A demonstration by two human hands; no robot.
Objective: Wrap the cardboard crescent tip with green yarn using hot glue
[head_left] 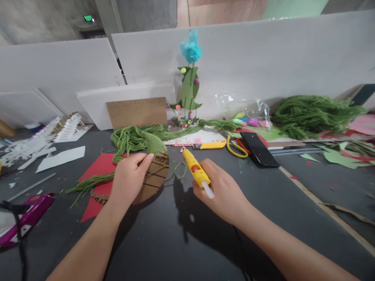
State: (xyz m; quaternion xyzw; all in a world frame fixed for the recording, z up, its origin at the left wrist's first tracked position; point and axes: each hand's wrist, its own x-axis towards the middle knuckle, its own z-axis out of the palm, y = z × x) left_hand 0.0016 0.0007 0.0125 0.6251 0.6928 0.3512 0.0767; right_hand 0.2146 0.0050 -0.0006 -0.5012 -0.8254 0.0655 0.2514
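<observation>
My left hand (130, 173) is closed, thumb and forefinger pinched at the lower corner of a green felt leaf (154, 143). The leaf rises over the upper edge of a round piece of brown cardboard (155, 181), which has dark lines and printing. My left hand covers the cardboard's left part and hides some of the pinch. In my right hand (219, 185) is a yellow glue gun (193, 166), its nozzle pointing away and a clear glue stick poking out behind. The nozzle is apart from the leaf. Red paper (102, 168) and green yarn (96, 181) lie left of the cardboard.
Behind my hands are a yellow cutter knife (209, 145), yellow-handled scissors (236, 149) and a black phone (258, 149). A decorated felt plant with a blue flower (191, 51) stands by the white panel. Heaped green yarn (313, 115) lies right; a magenta device (32, 212) sits left.
</observation>
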